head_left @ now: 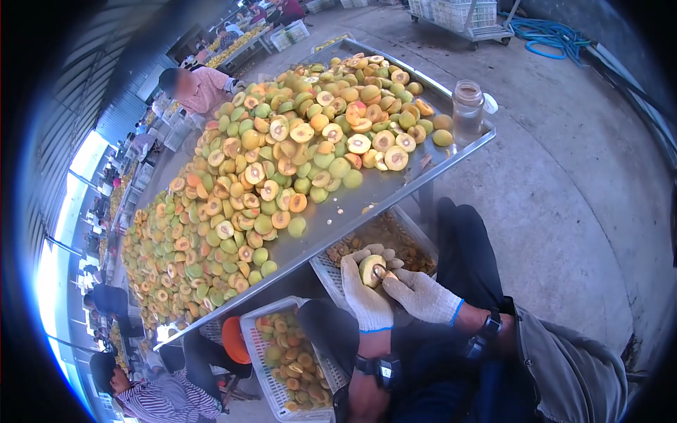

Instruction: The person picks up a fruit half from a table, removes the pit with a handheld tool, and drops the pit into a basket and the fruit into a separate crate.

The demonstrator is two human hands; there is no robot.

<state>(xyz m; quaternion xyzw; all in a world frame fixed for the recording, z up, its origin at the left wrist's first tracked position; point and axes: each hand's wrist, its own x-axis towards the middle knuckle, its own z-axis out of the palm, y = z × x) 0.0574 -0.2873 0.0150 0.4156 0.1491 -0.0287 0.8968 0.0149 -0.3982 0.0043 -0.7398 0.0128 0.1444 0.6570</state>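
Observation:
My left hand (pixel 367 302), in a white knit glove, is closed around a peach half (pixel 369 272) with its pale cut face turned toward my right hand. My right hand (pixel 427 295), gloved the same way, grips a small metal loop tool (pixel 379 269) whose ring lies against the middle of the cut face. Both hands are over a white crate (pixel 326 276) holding brown pits and scraps. Most of the tool's handle is hidden in my right fingers.
A metal table (pixel 317 220) carries a big heap of peach halves (pixel 268 162) and a clear jar (pixel 467 113). Below stands a crate (pixel 248 330) of peach halves beside an orange stool (pixel 235 340). Co-workers sit nearby: one in stripes (pixel 169 396), one in pink (pixel 204 90).

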